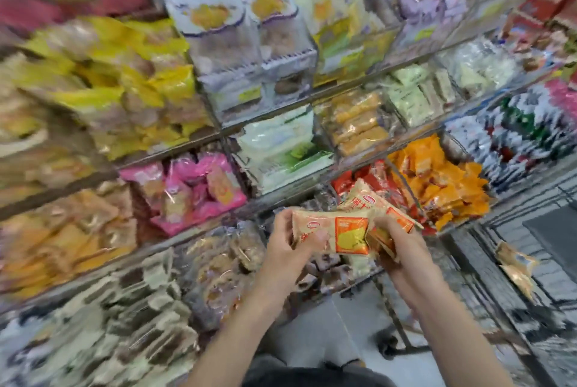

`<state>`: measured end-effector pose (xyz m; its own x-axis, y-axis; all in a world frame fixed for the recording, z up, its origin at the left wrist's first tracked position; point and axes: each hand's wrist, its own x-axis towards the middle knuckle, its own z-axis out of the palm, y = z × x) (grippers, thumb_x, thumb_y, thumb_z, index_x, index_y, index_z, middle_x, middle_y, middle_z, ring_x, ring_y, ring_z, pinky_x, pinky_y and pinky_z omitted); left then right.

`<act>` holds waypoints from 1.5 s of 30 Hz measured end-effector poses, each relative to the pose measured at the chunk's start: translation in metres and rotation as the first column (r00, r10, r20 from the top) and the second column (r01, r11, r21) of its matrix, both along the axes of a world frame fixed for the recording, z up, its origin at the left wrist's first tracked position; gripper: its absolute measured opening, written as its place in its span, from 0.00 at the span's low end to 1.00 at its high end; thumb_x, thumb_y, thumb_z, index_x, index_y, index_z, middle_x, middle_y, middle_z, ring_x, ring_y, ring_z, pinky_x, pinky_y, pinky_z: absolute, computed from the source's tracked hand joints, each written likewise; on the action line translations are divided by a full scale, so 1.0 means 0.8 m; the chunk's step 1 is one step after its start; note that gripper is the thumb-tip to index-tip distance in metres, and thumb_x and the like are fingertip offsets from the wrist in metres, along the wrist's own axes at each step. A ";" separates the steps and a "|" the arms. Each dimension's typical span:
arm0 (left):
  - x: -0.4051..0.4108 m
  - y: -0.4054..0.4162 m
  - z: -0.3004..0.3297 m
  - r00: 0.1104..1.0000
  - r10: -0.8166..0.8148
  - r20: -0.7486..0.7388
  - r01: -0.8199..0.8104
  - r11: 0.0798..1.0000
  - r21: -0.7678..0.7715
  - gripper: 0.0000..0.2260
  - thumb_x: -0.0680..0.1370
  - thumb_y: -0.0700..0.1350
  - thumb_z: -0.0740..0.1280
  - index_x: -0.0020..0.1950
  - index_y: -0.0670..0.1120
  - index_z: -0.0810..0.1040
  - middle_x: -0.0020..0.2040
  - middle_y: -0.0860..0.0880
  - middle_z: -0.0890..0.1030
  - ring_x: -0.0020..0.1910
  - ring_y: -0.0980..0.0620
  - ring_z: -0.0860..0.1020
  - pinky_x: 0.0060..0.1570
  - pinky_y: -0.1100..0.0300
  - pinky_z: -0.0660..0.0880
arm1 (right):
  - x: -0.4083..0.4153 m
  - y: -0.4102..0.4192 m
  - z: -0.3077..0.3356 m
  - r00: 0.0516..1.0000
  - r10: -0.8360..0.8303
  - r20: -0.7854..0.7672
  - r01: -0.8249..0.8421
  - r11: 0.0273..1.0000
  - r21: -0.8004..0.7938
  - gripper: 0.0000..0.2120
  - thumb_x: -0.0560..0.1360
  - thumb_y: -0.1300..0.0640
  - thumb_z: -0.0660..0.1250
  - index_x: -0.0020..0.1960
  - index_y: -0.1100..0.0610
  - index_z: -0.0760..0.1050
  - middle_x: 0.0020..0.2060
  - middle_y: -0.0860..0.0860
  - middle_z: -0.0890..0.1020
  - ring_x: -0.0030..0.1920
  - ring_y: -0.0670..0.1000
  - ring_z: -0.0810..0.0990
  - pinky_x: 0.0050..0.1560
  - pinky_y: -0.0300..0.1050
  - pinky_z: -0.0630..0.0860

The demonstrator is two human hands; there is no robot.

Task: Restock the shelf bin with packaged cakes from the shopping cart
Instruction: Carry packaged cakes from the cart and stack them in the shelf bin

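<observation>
Both hands hold beige packaged cakes with orange labels in front of the shelves, at the lower middle of the head view. My left hand (pixel 288 243) pinches one cake pack (pixel 338 235) by its left end. My right hand (pixel 398 241) grips a bunch of the same packs (pixel 370 202), which fan upward and to the right. A shopping cart (pixel 527 265) stands at the right, with a few more beige packs (pixel 516 271) lying in it. The whole frame is blurred by motion.
Tiered shelf bins hold snack packs: yellow ones (pixel 131 83) upper left, pink ones (pixel 193 190), white-green ones (pixel 281 149), red ones (pixel 368 180) and orange ones (pixel 443 183) just behind my hands. Brown packs (pixel 218 268) fill the bin below.
</observation>
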<state>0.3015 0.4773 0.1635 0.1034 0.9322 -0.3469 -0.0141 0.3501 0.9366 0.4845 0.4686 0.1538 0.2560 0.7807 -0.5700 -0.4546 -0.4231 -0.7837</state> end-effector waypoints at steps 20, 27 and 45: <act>-0.494 0.084 0.134 0.515 0.816 -0.263 -0.576 0.556 0.600 0.11 0.75 0.45 0.68 0.44 0.62 0.72 0.45 0.56 0.78 0.40 0.61 0.77 0.35 0.65 0.73 | -0.399 0.197 0.122 0.788 0.512 0.342 -0.616 0.668 0.418 0.27 0.60 0.42 0.73 0.57 0.48 0.77 0.45 0.44 0.85 0.44 0.44 0.84 0.41 0.36 0.77; -0.614 0.188 0.164 0.228 0.786 -0.574 -0.458 0.607 0.649 0.10 0.78 0.42 0.63 0.58 0.46 0.71 0.54 0.45 0.78 0.48 0.46 0.76 0.39 0.56 0.72 | -0.446 0.202 0.135 0.764 0.526 0.374 -0.645 0.618 0.449 0.23 0.64 0.47 0.73 0.58 0.47 0.76 0.46 0.46 0.85 0.45 0.44 0.84 0.40 0.32 0.76; -0.673 0.306 0.143 0.242 0.684 -0.689 -0.535 0.686 0.493 0.09 0.75 0.43 0.69 0.50 0.39 0.81 0.52 0.44 0.82 0.57 0.45 0.76 0.49 0.60 0.66 | -0.474 0.188 0.126 0.748 0.533 0.396 -0.663 0.635 0.397 0.21 0.62 0.44 0.73 0.54 0.41 0.76 0.46 0.43 0.85 0.46 0.44 0.83 0.44 0.39 0.73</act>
